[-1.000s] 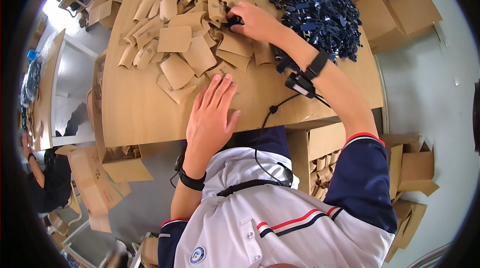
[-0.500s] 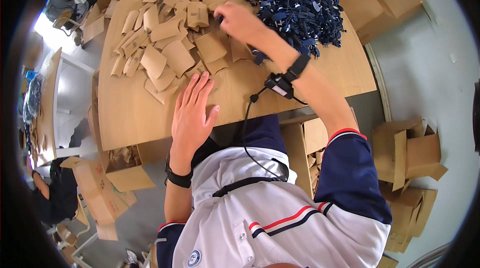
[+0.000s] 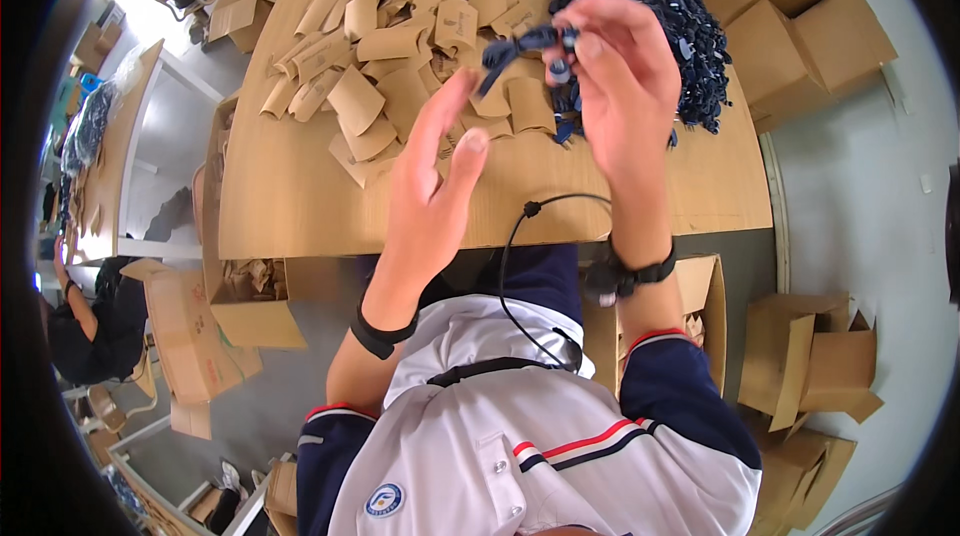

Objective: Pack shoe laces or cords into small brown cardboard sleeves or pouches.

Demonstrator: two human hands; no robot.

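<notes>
A broad, light-brown wooden counter (image 3: 300, 206) fills the upper middle of the view, bowed by the lens. Around it stand many open brown cardboard boxes (image 3: 800, 46), some on the floor at the right and lower left, one tucked under the counter's near edge. Another person in dark clothing (image 3: 85, 321) sits at the far left beside a second bench.

Across the far half of the counter lies a wide scatter of small, curved, tan cardboard sleeves (image 3: 385, 46), flat or loosely rolled, none visibly stacked or sorted. At the far right of the counter sits a heap of small dark-blue plastic pieces (image 3: 690, 36), still large.

Both hands are raised above the counter, close to the camera. The right hand (image 3: 625, 86) is closed in a pinch, thumb and fingers gripping one dark-blue strap-like piece (image 3: 520, 44) that juts out to the left of it. The left hand (image 3: 435, 181) is open, fingers extended upward, its fingertips just below that piece and apparently touching or about to touch it; I cannot tell which. A thin black cable (image 3: 512, 266) loops from the right wrist down toward the body.

As a judgement, the work looks barely advanced: one blue piece is up in hand, not yet joined to any sleeve, while the sleeves and the blue heap both remain plentiful, and no finished pile shows anywhere.
</notes>
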